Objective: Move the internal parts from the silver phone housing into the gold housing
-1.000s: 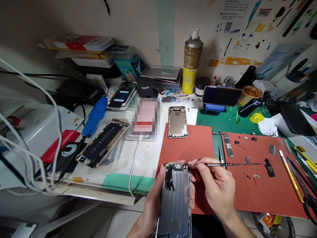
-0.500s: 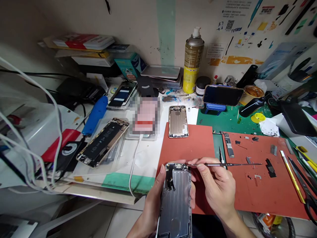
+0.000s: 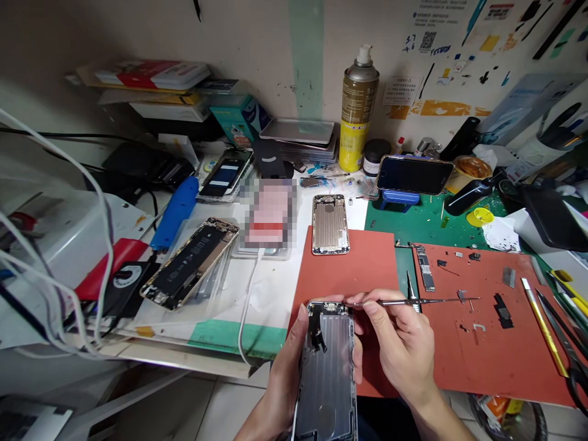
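Observation:
My left hand [image 3: 290, 361] is closed around a silver phone housing [image 3: 327, 373], thumb on its left edge and fingertips showing at its right edge. Inside the housing, a black flex cable [image 3: 316, 327] hangs down from the far left corner. Between thumb and fingers, my right hand [image 3: 407, 343] pinches a thin metal pick-like tool [image 3: 427, 301]. Its left tip meets the housing's far right corner, while the other pointed end sticks out to the right over the red mat. What exactly the tip touches is too small to tell.
A gold phone housing [image 3: 331, 225] lies partly on the red mat [image 3: 353, 269]. On the right are a logic board [image 3: 424, 268], small parts, a gold pen-like tool [image 3: 544, 327] and scissors [image 3: 576, 380]. An opened phone [image 3: 190, 263] and white cable [image 3: 248, 306] are left; a spray can [image 3: 359, 110] stands behind.
The tool's right end has shifted slightly left and up, with my right hand moving a little the same way. My left hand and the housing stay nearly still.

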The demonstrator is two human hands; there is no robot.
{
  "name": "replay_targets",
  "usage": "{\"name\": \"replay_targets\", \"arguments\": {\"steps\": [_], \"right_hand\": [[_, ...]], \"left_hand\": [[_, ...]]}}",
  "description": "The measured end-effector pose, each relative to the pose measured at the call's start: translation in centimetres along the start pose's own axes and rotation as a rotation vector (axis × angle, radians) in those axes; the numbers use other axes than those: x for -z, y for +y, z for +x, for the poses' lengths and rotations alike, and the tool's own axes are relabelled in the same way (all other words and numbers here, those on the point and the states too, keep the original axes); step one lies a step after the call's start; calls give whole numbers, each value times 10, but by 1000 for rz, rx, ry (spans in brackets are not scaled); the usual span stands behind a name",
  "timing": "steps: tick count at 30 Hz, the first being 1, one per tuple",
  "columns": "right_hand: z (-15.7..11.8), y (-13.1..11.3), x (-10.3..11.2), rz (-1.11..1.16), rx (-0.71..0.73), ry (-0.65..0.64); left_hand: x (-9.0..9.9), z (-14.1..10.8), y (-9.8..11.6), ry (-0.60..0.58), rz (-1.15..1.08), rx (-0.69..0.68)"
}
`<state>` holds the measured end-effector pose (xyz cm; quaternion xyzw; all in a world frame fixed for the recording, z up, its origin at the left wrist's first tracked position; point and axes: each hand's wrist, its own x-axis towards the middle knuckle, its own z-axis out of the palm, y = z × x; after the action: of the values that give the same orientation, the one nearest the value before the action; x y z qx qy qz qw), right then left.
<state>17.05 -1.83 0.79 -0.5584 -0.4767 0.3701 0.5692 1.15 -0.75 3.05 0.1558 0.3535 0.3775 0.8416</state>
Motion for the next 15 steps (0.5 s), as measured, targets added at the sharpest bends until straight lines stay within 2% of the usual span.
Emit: {"name": "replay_targets", "arguments": {"steps": [4, 9, 15], "right_hand": [[1, 0, 1, 11, -13, -19], [2, -1, 0, 5, -17, 25], [2, -1, 0, -27, 9, 19]], "left_hand": [[0, 2, 0, 44, -22, 24], [0, 2, -1, 32, -23, 28], [1, 2, -2, 35, -19, 26]]}}
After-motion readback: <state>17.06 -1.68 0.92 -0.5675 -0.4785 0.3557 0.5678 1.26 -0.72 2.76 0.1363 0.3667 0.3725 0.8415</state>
